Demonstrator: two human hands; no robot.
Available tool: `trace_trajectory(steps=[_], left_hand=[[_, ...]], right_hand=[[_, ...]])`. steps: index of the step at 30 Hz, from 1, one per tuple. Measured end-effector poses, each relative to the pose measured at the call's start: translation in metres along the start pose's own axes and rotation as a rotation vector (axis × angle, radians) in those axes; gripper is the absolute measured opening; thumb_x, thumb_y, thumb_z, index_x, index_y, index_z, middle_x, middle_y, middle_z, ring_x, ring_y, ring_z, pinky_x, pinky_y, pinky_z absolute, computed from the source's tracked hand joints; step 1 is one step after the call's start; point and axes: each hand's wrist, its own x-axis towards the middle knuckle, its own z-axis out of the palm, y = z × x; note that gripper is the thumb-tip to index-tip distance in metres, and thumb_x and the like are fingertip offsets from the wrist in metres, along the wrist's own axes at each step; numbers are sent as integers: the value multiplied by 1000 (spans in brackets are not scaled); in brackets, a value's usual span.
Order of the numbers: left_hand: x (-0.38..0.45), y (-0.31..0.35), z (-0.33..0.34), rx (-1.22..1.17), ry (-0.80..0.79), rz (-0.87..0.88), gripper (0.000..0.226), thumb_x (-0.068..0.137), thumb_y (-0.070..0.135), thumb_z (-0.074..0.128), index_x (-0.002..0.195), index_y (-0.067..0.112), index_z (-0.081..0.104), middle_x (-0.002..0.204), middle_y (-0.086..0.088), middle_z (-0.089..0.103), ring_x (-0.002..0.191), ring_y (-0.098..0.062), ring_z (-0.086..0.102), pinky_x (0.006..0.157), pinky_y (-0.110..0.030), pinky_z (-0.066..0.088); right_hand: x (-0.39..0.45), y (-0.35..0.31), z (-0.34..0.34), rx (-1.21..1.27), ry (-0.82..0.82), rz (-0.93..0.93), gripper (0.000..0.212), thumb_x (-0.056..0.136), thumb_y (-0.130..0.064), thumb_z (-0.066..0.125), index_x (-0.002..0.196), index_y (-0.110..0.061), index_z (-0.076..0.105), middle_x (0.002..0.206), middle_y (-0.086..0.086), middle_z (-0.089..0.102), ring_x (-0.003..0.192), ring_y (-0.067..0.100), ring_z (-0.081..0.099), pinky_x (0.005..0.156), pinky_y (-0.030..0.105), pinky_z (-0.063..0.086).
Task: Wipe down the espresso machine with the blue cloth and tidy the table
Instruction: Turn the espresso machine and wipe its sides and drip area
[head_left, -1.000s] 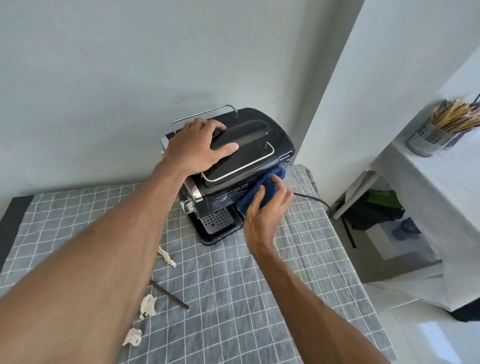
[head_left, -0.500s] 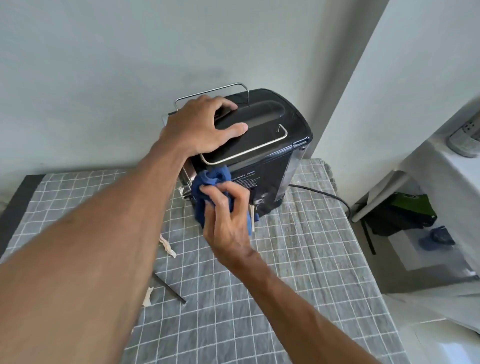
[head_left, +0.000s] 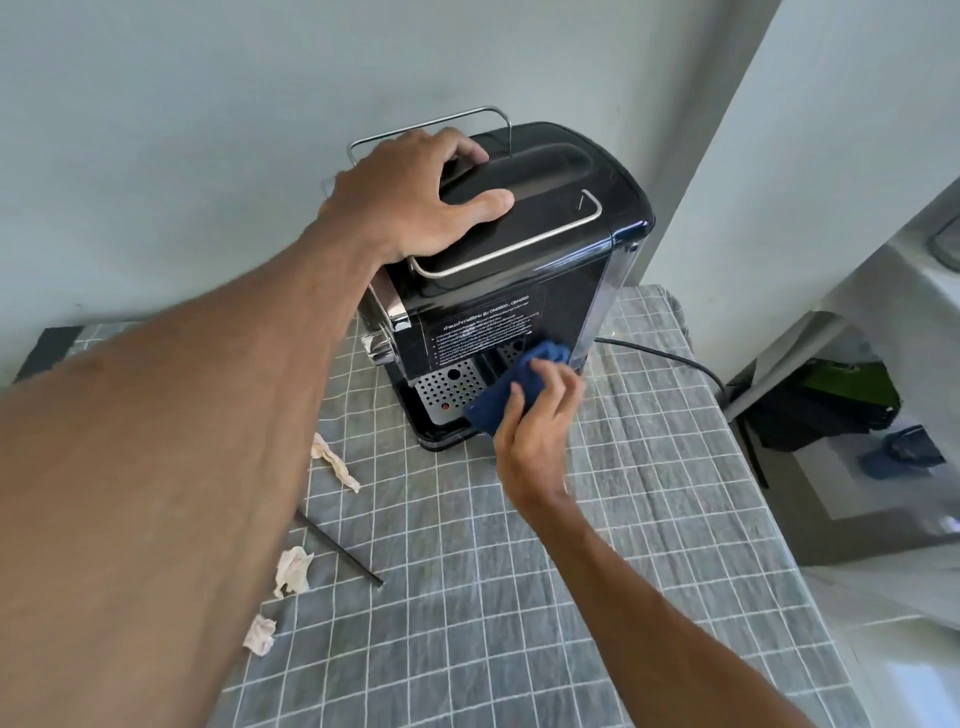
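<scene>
both my hands are busy: left hand (head_left: 410, 202) flat atop the espresso machine (head_left: 519, 291), right hand (head_left: 535, 421) clutching the blue cloth (head_left: 511, 387), now swept back to the lower right side, wiping continues

hidden, cropped and unreadable parts

the left hand (head_left: 410, 200) covers the near left corner of the espresso machine (head_left: 519, 270) top, and the left forearm hides part of the thin dark stick (head_left: 345, 551) and the table (head_left: 519, 597) beneath it. the right hand (head_left: 537, 431) conceals much of the blue cloth (head_left: 511, 387), which in turn masks part of the drip tray (head_left: 449, 389). the white label text (head_left: 483, 332) is too small to read. both arms run off the frame edge.
</scene>
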Motion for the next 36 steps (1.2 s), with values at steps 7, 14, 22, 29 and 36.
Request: trace_trajectory(steps=[7, 14, 22, 29, 36], left_hand=[[1, 0, -1, 22, 0, 17, 64, 75, 89, 51, 127, 52, 55, 132, 16, 56, 125, -15, 54, 89, -38, 36], [-3, 4, 0, 1, -4, 23, 63, 78, 84, 54, 130, 48, 56, 128, 15, 57, 120, -14, 56, 90, -36, 41], [-3, 3, 0, -10, 20, 31, 62, 78, 82, 56, 129, 46, 58, 127, 18, 59, 118, -9, 56, 84, -33, 35], [-4, 3, -1, -6, 7, 37, 63, 79, 82, 55, 130, 45, 57, 126, 16, 58, 118, -11, 56, 89, -36, 41], [-3, 1, 0, 39, -10, 39, 62, 79, 87, 49, 131, 52, 53, 134, 14, 55, 129, -16, 52, 88, -39, 34]], right_hand=[[38, 2, -2, 94, 294, 197, 30, 100, 1, 49, 130, -4, 49, 127, 12, 41, 107, 1, 46, 95, 10, 42], [-22, 32, 1, -50, -53, 116, 23, 99, 4, 52, 122, 2, 53, 123, 17, 43, 106, 13, 43, 98, 36, 46], [13, 23, 10, 12, 181, 2, 25, 96, 3, 52, 120, -4, 50, 123, 16, 39, 113, -4, 38, 93, 8, 39], [4, 28, 10, 20, 186, 221, 23, 94, 4, 51, 114, -8, 47, 118, 6, 38, 104, -10, 42, 86, 7, 41], [-39, 35, 12, -230, -213, -153, 25, 97, 3, 60, 119, -5, 68, 120, 14, 59, 105, 25, 57, 90, 40, 51]])
